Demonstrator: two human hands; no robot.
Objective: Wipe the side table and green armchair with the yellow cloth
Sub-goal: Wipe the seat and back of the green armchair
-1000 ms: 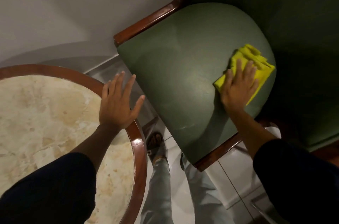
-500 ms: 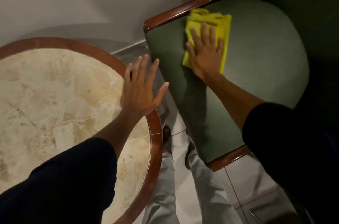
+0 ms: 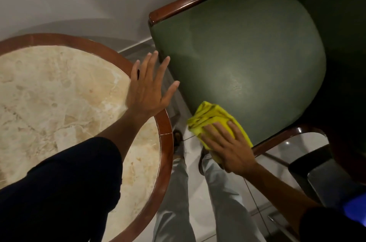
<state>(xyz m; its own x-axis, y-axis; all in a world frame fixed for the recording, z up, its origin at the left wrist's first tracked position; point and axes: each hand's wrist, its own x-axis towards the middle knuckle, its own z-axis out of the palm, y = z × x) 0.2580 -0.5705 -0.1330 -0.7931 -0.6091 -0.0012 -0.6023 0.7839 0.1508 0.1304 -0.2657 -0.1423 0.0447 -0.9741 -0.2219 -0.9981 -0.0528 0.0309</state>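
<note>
Under the right grip [image 3: 229, 150], spread flat and clutching nothing, the yellow cloth [image 3: 210, 116] looks soft, light, best pinned mid-fold; left grip [image 3: 148, 91] released.

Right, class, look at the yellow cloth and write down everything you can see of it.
The yellow cloth is bright yellow, soft-looking fabric, folded into several layers whose bunched edges show at its far end. It lies at the near front edge of the seat of the green armchair, close to the wooden frame rail, and seems to hang partly over that edge. The right hand presses down on it with fingers spread and straight, covering its near half. Nothing else is seen touching it.
</note>
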